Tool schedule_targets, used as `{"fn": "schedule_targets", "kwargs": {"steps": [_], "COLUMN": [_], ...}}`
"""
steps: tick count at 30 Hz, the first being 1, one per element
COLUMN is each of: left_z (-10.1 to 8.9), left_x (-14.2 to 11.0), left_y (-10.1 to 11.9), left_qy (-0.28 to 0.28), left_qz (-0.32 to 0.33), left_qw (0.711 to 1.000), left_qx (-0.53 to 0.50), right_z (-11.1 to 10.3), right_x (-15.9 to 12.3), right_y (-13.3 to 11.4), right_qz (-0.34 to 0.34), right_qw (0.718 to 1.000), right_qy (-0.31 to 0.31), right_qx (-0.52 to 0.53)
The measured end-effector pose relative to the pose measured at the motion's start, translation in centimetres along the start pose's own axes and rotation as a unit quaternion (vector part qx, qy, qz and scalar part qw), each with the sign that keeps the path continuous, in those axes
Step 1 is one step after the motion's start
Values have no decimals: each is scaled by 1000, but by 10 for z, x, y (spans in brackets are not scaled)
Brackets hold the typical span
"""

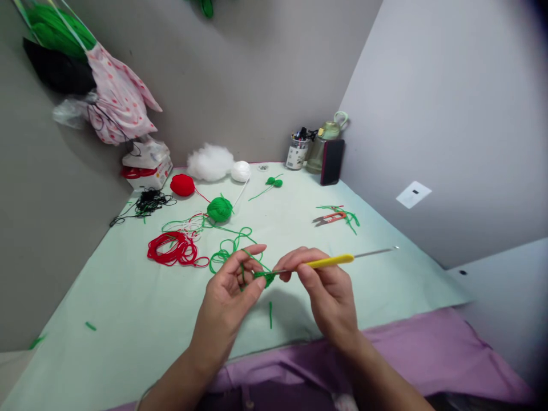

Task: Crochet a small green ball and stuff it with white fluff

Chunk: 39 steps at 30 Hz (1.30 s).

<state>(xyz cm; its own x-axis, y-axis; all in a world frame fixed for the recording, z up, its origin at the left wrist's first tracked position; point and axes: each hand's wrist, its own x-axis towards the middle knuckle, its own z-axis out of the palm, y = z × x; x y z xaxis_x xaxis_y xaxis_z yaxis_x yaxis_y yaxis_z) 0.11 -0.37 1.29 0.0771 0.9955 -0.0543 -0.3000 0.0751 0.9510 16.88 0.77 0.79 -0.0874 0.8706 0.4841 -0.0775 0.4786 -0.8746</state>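
Green crochet piece (pixel 266 278) sits between my hands, just above the pale tabletop (pixel 128 308) near its front edge. My left hand (pixel 229 291) has thumb and fingers pinched on it, the index finger raised with a strand running over it. My right hand (pixel 327 288) is closed round the yellow-handled hook (pixel 334 262), whose inner metal end meets the stitches; whether a loop is on the tip, I cannot tell.

Beyond lie white fluff (pixel 209 161), loose and outside any stitching, and a red yarn coil (pixel 154 249) that has no part in what I hold. Loops of green yarn (pixel 220 261) lie unworked beside my left hand, and the green ball (pixel 220 209) is well wound, so plenty of yarn remains.

Two little green clumps (pixel 278 183) lie farther back, a tail trailing from them; I take them for parts already made. Smallest of all is what I have worked here: a scrap mostly hidden by my fingers, so I judge it barely begun, though I cannot count its rows.
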Motion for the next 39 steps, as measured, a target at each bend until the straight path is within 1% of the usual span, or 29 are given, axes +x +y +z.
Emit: {"fn": "schedule_targets", "kwargs": {"steps": [2,4,6,7,8,10,12,14,18,21,24,28,30,32,34,36,37,38,39], "left_z": [0,-1,-2,-3,-4,-6,-7,-7,-5,-5,-6,-5,-4,-2,0,2,3,4,4], "left_x": [-1,-2,-2,-2,-1,0,1,2,2,2,2,1,0,-2,-4,-7,-7,-7,-7], "left_y": [-1,-2,-3,-3,-3,-2,-1,1,2,1,1,3,4,2,0,-3,-4,-5,-5], "left_qy": [17,39,51,47,37,7,-21,-29,-21,-23,-23,-2,9,20,37,56,61,58,47], "left_qz": [15,39,53,52,45,16,-11,-26,-30,-31,-26,-6,18,58,109,146,141,117,76], "left_qw": [999,993,989,990,993,998,1000,999,999,999,999,995,988,980,969,962,966,976,988], "left_qx": [47,101,127,121,104,54,14,-2,-7,-6,10,101,150,190,220,226,209,176,125], "right_z": [-1,-1,0,0,0,1,2,2,2,1,-1,-1,-1,-2,-2,-3,-3,-3,-3], "right_x": [-3,-6,-9,-9,-9,-8,-4,-1,1,0,-1,-4,-4,-5,-6,-9,-11,-13,-15], "right_y": [-3,-5,-6,-6,-5,-3,0,3,7,7,5,0,-3,-5,-4,-1,0,2,3], "right_qz": [-58,-129,-174,-170,-146,-63,19,66,102,104,91,42,-4,-68,-138,-199,-224,-246,-263], "right_qw": [996,981,969,972,980,997,998,989,979,977,984,998,1000,994,977,950,934,918,904], "right_qy": [-20,-45,-59,-56,-43,-3,29,41,42,28,18,9,-6,-30,-58,-69,-71,-68,-64], "right_qx": [-70,-135,-162,-153,-128,-39,59,123,174,182,155,54,-14,-83,-154,-229,-268,-303,-330]}}
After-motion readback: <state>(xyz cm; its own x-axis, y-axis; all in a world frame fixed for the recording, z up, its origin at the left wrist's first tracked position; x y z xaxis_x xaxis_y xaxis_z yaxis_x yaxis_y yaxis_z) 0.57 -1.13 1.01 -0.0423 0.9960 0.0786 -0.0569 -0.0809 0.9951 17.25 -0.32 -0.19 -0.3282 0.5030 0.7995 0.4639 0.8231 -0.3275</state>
